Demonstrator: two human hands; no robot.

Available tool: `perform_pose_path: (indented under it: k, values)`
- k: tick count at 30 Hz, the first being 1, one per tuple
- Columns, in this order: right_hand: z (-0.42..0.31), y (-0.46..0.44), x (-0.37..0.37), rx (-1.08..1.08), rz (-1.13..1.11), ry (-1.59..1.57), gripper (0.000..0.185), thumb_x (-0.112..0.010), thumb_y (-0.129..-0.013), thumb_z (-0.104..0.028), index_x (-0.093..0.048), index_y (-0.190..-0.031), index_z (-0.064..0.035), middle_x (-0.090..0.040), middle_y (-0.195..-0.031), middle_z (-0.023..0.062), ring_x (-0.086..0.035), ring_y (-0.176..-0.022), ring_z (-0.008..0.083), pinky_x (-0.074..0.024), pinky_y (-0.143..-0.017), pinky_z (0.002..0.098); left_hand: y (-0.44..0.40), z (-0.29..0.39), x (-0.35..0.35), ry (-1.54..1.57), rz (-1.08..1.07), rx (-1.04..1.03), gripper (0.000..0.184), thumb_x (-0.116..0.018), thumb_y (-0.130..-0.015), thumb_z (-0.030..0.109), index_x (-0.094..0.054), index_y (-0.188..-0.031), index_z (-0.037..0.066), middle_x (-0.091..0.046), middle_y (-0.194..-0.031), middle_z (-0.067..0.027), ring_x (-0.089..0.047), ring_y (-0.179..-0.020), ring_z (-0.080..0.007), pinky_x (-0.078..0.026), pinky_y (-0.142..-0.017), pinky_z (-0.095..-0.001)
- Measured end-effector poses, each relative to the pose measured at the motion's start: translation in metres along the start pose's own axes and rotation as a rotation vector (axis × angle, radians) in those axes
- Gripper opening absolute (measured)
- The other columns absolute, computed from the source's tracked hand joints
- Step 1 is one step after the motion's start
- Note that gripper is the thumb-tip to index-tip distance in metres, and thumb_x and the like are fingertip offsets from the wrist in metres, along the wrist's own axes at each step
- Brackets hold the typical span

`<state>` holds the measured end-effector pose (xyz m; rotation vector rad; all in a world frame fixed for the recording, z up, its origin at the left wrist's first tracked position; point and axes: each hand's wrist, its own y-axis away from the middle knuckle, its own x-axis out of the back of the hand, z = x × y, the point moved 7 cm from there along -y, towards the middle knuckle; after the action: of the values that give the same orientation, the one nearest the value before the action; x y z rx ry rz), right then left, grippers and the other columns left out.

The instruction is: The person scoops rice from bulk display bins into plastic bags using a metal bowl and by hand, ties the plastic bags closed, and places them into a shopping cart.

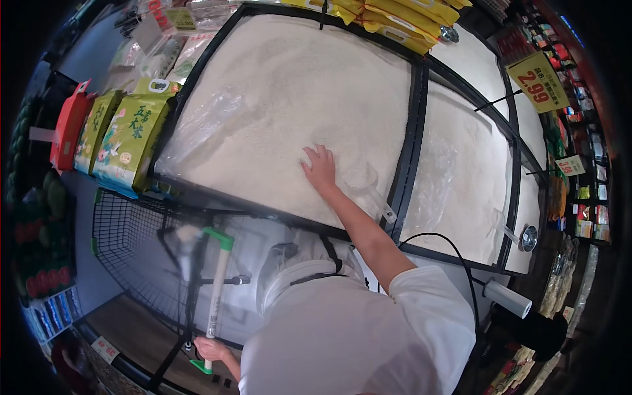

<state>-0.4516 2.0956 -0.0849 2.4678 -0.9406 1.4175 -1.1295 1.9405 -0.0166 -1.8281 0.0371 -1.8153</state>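
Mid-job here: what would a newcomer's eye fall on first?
Probably the black-framed bin of loose white rice at upper middle, the right hand at the grains beside a scoop. Next, perhaps the yellow 2.99 price sign at upper right, and the green-ended cart handle, lower left, with the left hand on it.

The white grain (283,85) looks matt and rough, the plastic sheet (212,120) on it glossy and crinkled. The scoop (382,203) is translucent plastic, the cart handle (218,283) smooth plastic.
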Motion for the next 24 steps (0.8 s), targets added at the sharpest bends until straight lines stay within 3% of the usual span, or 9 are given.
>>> perform_pose_path:
  k: [2, 5, 8, 11, 14, 17, 24]
  values:
    - [0.011, -0.002, -0.006, -0.054, -0.070, -0.186, 0.037, -0.068, -0.081, -0.020, -0.064, -0.118, -0.0143, -0.057, -0.123, 0.0115, -0.057, -0.105, 0.0306, -0.0478, -0.088, 0.0434, 0.001, -0.013, -0.010, -0.045, -0.079, 0.045, 0.045, -0.035, -0.098, 0.025, -0.054, -0.072, -0.005, -0.058, -0.084, -0.0206, -0.055, -0.072, -0.0439, -0.039, -0.063, -0.0519]
    - [0.047, 0.000, -0.030, -0.314, 0.002, -0.591, 0.032, -0.066, -0.085, -0.017, -0.063, -0.116, -0.0089, -0.064, -0.106, 0.0125, -0.062, -0.088, 0.0284, -0.0508, -0.080, 0.0390, -0.001, 0.002, 0.000, -0.001, -0.020, -0.017, 0.043, -0.035, -0.097, 0.024, -0.055, -0.073, -0.005, -0.058, -0.084, -0.0200, -0.055, -0.072, -0.0435, -0.038, -0.062, -0.0518]
    - [0.052, 0.014, -0.047, -1.007, -0.134, -1.398, 0.030, -0.062, -0.091, -0.019, -0.060, -0.116, -0.0033, -0.068, -0.100, 0.0134, -0.065, -0.086, 0.0295, -0.0526, -0.082, 0.0392, -0.003, 0.007, 0.004, 0.005, -0.036, 0.004, 0.041, -0.035, -0.096, 0.023, -0.054, -0.073, -0.004, -0.058, -0.083, -0.0196, -0.055, -0.071, -0.0432, -0.038, -0.061, -0.0514]
    - [0.067, 0.014, -0.084, -0.875, -0.372, -2.319, 0.036, -0.052, -0.097, -0.026, -0.056, -0.122, 0.0000, -0.065, -0.116, 0.0158, -0.063, -0.101, 0.0311, -0.0511, -0.091, 0.0414, -0.002, 0.014, 0.008, 0.020, -0.011, -0.019, 0.039, -0.035, -0.095, 0.023, -0.053, -0.072, -0.003, -0.057, -0.081, -0.0194, -0.055, -0.070, -0.0429, -0.038, -0.060, -0.0510]
    - [0.018, 0.014, -0.026, -0.849, -0.209, -2.405, 0.044, -0.042, -0.100, -0.032, -0.052, -0.130, -0.0010, -0.057, -0.131, 0.0182, -0.055, -0.119, 0.0345, -0.0447, -0.102, 0.0454, -0.002, 0.016, 0.009, 0.037, 0.017, -0.045, 0.038, -0.036, -0.095, 0.022, -0.052, -0.071, -0.002, -0.056, -0.081, -0.0191, -0.054, -0.069, -0.0426, -0.037, -0.060, -0.0508]
    - [0.006, 0.012, -0.004, -0.783, -0.243, -2.418, 0.050, -0.036, -0.100, -0.034, -0.046, -0.137, -0.0009, -0.048, -0.142, 0.0190, -0.045, -0.129, 0.0364, -0.0371, -0.109, 0.0474, -0.001, 0.012, 0.006, 0.026, 0.012, -0.049, 0.038, -0.036, -0.095, 0.022, -0.053, -0.072, -0.002, -0.056, -0.081, -0.0192, -0.054, -0.069, -0.0423, -0.037, -0.060, -0.0508]
    - [-0.008, 0.007, 0.027, -0.670, -0.303, -2.444, 0.056, -0.037, -0.096, -0.034, -0.042, -0.142, -0.0013, -0.042, -0.148, 0.0176, -0.041, -0.133, 0.0371, -0.0317, -0.111, 0.0494, -0.002, 0.024, 0.013, 0.015, 0.001, -0.029, 0.038, -0.037, -0.096, 0.023, -0.052, -0.071, -0.002, -0.055, -0.079, -0.0194, -0.054, -0.070, -0.0428, -0.037, -0.061, -0.0518]
